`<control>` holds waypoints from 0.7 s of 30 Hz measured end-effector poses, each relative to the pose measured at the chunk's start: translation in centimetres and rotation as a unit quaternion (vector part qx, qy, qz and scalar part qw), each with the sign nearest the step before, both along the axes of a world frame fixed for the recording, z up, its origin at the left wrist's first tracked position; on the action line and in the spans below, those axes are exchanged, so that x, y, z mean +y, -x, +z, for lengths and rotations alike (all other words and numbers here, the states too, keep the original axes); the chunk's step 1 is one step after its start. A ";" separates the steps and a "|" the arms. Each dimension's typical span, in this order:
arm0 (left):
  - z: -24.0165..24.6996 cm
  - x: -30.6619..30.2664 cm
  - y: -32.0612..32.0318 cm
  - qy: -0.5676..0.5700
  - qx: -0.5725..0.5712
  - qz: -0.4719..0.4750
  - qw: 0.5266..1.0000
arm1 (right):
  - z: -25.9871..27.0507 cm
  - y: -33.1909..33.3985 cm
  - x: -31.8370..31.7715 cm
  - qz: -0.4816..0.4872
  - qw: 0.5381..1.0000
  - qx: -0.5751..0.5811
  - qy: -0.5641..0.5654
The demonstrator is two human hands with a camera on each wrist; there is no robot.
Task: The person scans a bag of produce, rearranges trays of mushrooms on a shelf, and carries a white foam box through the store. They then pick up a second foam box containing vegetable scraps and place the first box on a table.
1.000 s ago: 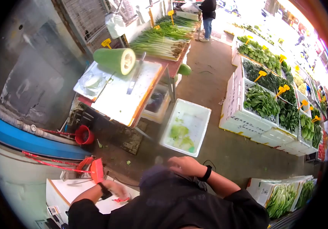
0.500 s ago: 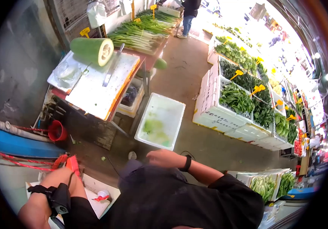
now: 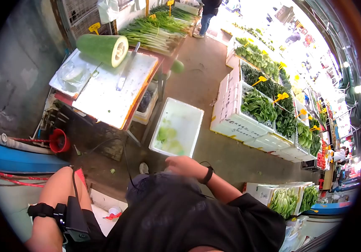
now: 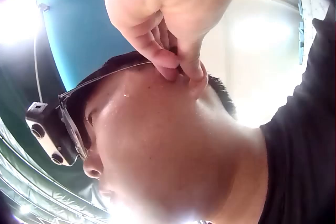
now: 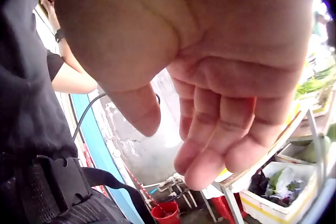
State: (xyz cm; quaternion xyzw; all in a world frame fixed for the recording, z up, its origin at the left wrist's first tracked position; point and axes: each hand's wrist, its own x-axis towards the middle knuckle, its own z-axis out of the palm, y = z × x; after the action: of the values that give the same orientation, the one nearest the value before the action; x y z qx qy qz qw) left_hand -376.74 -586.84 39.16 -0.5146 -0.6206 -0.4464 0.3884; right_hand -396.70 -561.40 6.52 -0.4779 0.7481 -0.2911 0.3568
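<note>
My left hand [image 4: 173,14] is raised to the side of the head, thumb and fingertips pinched together at the ear [image 4: 198,85], where the thin arm of the glasses [image 4: 123,69] runs in. In the head view only that arm shows, with a wrist camera [image 3: 77,224] strapped on. My right hand [image 3: 184,166] hangs in front of the body; in the right wrist view its fingers are loosely bent and nothing lies in the palm. Just beyond it on the floor stands a white foam box [image 3: 191,126] with green scraps in the bottom.
On the table ahead lie a cut winter melon [image 3: 94,48], a knife [image 3: 123,77] on a white board [image 3: 113,109], and spring onions [image 3: 155,35]. Crates of leafy greens [image 3: 258,107] line the right. A red bucket [image 3: 58,140] stands at left. Someone [image 3: 207,19] stands far ahead.
My left hand has lifted from over the white surface at lower left up to the head. The right hand stays in front of the body. The head view has shifted to the right.
</note>
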 end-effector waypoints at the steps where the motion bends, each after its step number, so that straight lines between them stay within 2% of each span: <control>1: -0.1 -0.5 -0.3 -0.002 0.005 0.000 1.000 | 0.0 0.0 -0.6 -0.009 1.000 0.002 0.006; 10: -0.4 -5.7 -2.9 0.001 0.016 0.032 0.999 | -1.1 -1.3 -6.5 -0.010 0.999 0.012 0.035; 18: -0.9 -9.4 -4.3 -0.005 0.023 0.053 0.998 | -1.0 -2.1 -9.9 -0.024 1.000 -0.002 0.011; 21: -1.3 -10.4 -4.7 -0.009 0.031 0.062 0.998 | -1.7 -2.2 -10.8 -0.027 0.999 0.021 0.040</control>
State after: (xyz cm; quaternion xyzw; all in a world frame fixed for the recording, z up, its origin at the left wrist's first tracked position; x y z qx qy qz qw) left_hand -372.08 -597.22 37.89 -0.4850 -0.6352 -0.4108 0.4389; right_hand -394.47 -572.17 4.80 -0.4775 0.7556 -0.3199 0.3141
